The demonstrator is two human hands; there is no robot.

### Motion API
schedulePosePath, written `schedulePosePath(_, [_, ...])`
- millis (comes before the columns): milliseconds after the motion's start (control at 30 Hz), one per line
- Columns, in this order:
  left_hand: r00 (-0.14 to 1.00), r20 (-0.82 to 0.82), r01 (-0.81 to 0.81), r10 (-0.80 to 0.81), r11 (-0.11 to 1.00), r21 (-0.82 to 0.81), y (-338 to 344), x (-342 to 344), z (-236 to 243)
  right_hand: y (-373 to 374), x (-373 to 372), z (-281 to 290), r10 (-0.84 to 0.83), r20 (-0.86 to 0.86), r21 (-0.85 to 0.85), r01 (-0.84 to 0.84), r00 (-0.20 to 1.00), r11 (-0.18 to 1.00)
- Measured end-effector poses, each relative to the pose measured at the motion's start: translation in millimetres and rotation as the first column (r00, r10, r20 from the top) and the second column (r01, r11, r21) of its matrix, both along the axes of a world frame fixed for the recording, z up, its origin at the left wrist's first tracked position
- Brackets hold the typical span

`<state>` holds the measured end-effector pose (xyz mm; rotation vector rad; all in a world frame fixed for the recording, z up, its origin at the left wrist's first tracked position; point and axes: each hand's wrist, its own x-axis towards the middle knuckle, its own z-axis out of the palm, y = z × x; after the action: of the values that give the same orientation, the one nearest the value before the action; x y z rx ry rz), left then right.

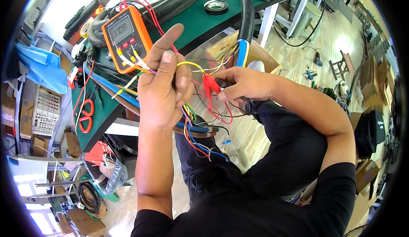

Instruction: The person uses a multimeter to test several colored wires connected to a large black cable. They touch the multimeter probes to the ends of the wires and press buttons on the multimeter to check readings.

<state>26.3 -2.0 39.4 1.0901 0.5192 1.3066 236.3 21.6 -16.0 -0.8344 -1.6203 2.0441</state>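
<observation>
My left hand [164, 77] is closed around several thin wires, with its index finger stretched up. White wires with yellow sleeves [134, 60] stick out on its left, and a yellow wire [189, 63] arches out on its right. In my right hand [245, 83] is a red alligator clip [210, 85], pinched between thumb and fingers. The clip's jaws are at the sleeved end of the yellow wire; whether they bite on it is too small to tell. A red lead [230, 115] loops below the clip. Beyond my left hand stands an orange multimeter [128, 39] with a lit display.
Red-handled scissors [86, 117] lie on the green table [100, 122]. A black tape roll [216, 7] and thick black cables [179, 7] are farther back. A thick cable [245, 20] hangs over the edge by a wooden box [268, 58]. Loose coloured wires [200, 147] dangle above my lap.
</observation>
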Motion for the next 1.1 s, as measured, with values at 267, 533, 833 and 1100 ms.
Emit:
schedulePosePath(267, [0.975, -0.114, -0.197, 0.190, 0.979, -0.051, 5, -3, 3, 1, 7, -4, 0.045, 0.000, 0.017, -0.045, 0.999, 0.999])
schedulePosePath(533, [0.952, -0.234, -0.218, 0.195, 0.973, -0.077, -6, -21, -5, 4, 8, -9, 0.053, 0.078, 0.104, -0.061, 0.996, 0.993])
schedulePosePath(833, [0.718, -0.595, -0.393, 0.360, 0.916, 0.080, -33, -51, -27, -1, 10, -6, 0.087, 0.430, 0.360, -0.259, 0.899, 0.896])
schedulePosePath(1100, [0.820, -0.488, -0.353, 0.299, 0.935, -0.020, -54, -71, -50, -2, 6, 1, 0.050, 0.463, 0.369, -0.244, 0.885, 0.897])
